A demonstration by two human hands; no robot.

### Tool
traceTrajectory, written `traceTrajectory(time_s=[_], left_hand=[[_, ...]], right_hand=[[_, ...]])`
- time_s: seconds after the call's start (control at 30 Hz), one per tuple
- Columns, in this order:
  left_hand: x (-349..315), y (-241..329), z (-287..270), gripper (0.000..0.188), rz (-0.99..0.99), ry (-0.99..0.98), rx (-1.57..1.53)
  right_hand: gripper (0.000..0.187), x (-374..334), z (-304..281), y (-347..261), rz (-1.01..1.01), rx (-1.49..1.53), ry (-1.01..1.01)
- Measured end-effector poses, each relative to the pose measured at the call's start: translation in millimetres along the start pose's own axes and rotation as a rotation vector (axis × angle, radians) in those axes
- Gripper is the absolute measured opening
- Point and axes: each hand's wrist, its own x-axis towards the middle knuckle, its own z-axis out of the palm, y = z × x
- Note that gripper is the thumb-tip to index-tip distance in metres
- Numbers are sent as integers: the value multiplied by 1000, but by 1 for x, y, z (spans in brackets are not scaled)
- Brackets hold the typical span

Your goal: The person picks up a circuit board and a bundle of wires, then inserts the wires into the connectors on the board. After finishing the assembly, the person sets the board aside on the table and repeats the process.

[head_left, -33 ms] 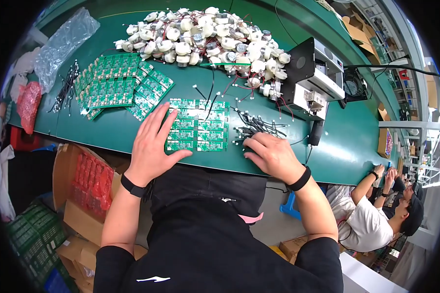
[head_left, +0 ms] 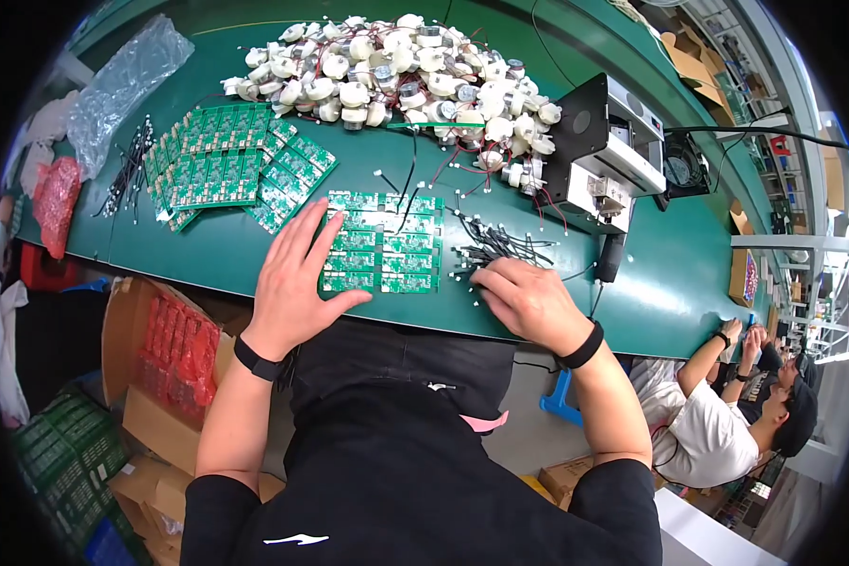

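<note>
on a green counter (head_left: 665, 274), the left grip (head_left: 291, 283) lies open over the left edge of a board panel (head_left: 410, 241), probably steadying it; the right grip (head_left: 530, 304) curls at black leads (head_left: 496, 241), seemingly heaped within reach, whether pinching one i cannot tell. stacked panels (head_left: 219, 160) sit farther left.

Bright light leaves glare on the green table (head_left: 665, 269), while the fisheye rim curves into black
</note>
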Motion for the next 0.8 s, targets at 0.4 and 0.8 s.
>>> traceTrajectory(time_s=[0.4, 0.8], left_hand=[[5, 8, 4, 99, 22, -9, 3], [2, 14, 7, 99, 14, 23, -6]], right_hand=[[9, 3, -1, 32, 80, 181, 279], [16, 23, -30, 28, 487, 897, 453]])
